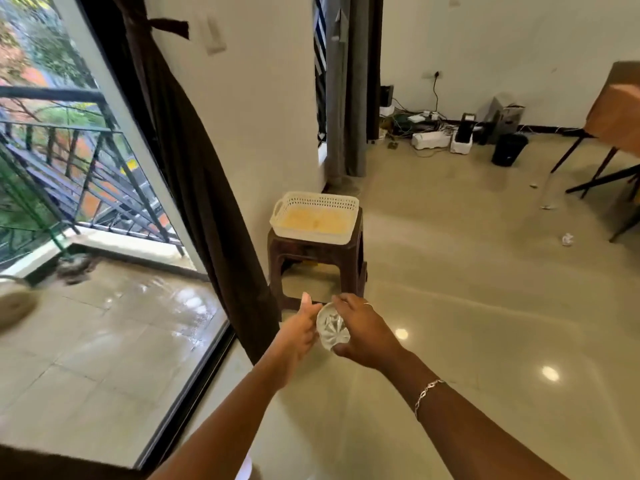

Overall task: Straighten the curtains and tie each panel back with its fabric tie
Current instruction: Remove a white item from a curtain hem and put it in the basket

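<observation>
A dark brown curtain panel [194, 174] hangs beside the balcony door, gathered near the top by a brown fabric tie [166, 26] whose end sticks out to the right. A grey curtain [344, 98] hangs at the far window. In front of me, both hands hold a small white pleated round object [333, 328]. My left hand [298, 332] holds its left edge with the thumb raised. My right hand [367, 332] curls its fingers round its right side. Both hands are low, to the right of the brown curtain's hem.
A cream perforated basket [315, 216] sits on a brown plastic stool [318, 261] against the wall. Cables, chargers and a black bin [509, 148] lie along the far wall. A wooden table [616, 112] stands at right. The wet balcony floor [114, 327] and railing [69, 161] lie left.
</observation>
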